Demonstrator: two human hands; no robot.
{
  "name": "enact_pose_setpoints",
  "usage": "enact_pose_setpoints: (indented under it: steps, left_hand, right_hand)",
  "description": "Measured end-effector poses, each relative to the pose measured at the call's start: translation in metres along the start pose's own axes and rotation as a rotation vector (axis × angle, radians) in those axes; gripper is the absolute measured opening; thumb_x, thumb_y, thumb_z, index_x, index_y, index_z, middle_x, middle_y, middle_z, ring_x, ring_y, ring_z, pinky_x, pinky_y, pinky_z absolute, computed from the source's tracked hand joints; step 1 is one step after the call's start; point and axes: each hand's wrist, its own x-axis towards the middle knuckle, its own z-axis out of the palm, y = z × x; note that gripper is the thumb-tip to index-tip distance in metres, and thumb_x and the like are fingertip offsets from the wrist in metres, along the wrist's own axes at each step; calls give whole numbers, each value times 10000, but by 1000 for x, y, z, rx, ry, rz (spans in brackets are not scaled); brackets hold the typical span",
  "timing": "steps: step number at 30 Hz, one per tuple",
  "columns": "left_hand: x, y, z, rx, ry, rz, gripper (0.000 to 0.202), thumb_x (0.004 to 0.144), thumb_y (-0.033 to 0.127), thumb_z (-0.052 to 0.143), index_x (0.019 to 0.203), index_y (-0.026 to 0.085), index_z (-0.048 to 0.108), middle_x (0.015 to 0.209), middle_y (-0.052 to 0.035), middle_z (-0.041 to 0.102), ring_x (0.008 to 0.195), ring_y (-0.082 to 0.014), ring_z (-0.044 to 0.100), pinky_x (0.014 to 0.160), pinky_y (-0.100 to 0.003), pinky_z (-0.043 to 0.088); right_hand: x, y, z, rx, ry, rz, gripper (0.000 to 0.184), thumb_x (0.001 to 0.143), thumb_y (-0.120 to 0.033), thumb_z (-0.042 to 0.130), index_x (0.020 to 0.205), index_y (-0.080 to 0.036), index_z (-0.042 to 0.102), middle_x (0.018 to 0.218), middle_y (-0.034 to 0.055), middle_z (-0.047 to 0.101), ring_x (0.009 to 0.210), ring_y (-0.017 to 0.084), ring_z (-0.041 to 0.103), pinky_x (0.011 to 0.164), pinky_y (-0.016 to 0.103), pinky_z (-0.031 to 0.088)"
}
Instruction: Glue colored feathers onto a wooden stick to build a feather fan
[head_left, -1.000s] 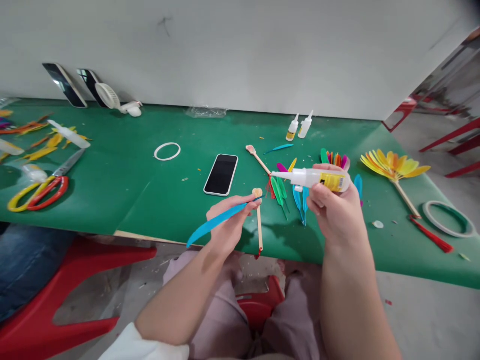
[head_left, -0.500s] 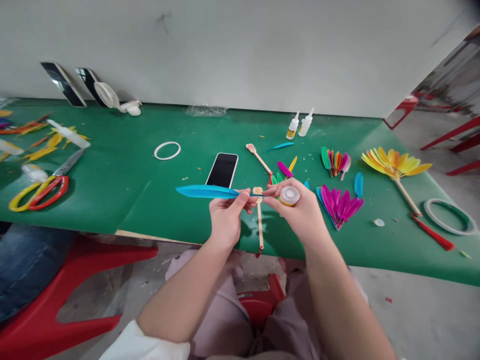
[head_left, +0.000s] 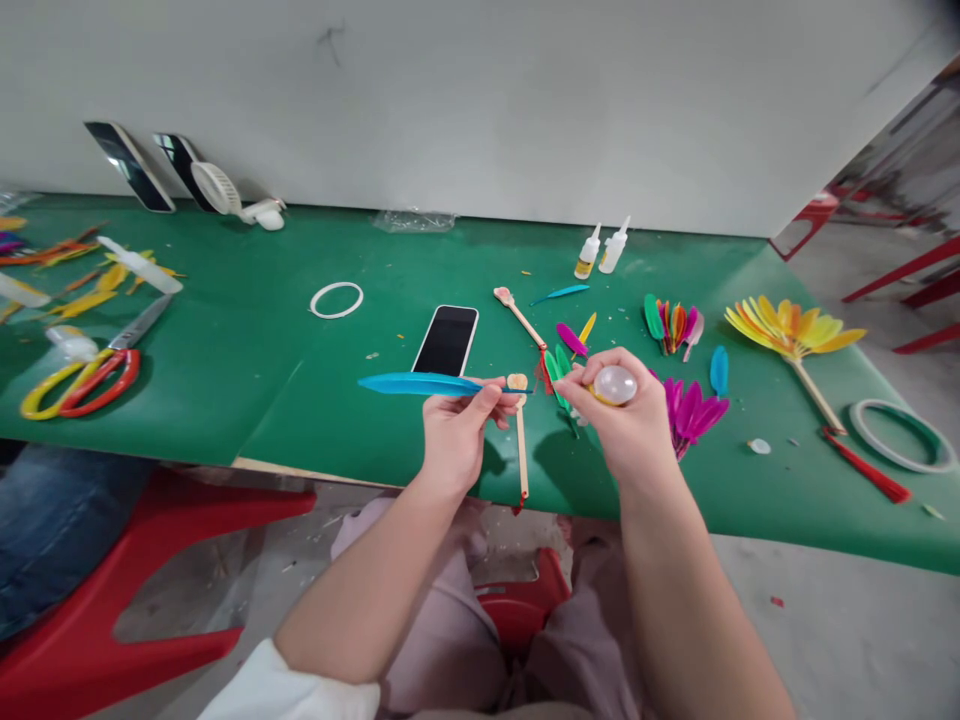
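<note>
My left hand [head_left: 452,432] pinches a blue feather [head_left: 416,384] near its quill, with the vane lying level and pointing left. My right hand [head_left: 619,420] is wrapped round a small glue bottle [head_left: 613,385]; its round base faces me and its nozzle points away and down. The feather's quill tip reaches toward my right hand's fingers, just above a wooden stick [head_left: 519,430] with a rounded head that lies on the green table [head_left: 300,390] near its front edge.
A black phone [head_left: 445,341], a white ring [head_left: 336,300], loose coloured feathers [head_left: 682,410], a second wooden stick [head_left: 517,313], two glue bottles [head_left: 601,251] and a yellow feather fan [head_left: 791,335] lie around. Scissors [head_left: 79,380] sit far left. Another person's leg [head_left: 45,530] is beside a red chair.
My right hand turned the glue bottle from lying sideways to base toward me and lowered it. My left hand swung the blue feather up to level, pointing left.
</note>
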Motion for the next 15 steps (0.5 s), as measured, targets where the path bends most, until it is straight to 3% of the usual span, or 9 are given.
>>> enact_pose_setpoints:
  steps: [7,11,15]
  left_hand:
    - [0,-2,1,-67,-33,-7,178,621,310,743,671,152,677,557,-19,676,448,-96,587,409,-174,440]
    - [-1,-3,0,-84,-49,-28,178,622,298,746,676,144,677,569,-20,680,447,-92,588,407,-163,446]
    - [1,-2,-1,-181,-61,-136,200,602,313,761,683,150,676,559,-4,672,457,-68,587,412,-127,444]
  right_hand:
    - [-2,-3,7,-19,-186,99,223,640,-264,691,684,-198,482,708,-15,604,722,150,606,623,261,460]
    - [-5,-1,10,-31,-146,40,203,642,-229,682,679,-199,485,681,-32,560,677,122,567,623,249,441]
    - [-7,4,12,65,-142,19,200,651,-211,680,679,-203,482,678,-38,547,687,117,559,643,248,433]
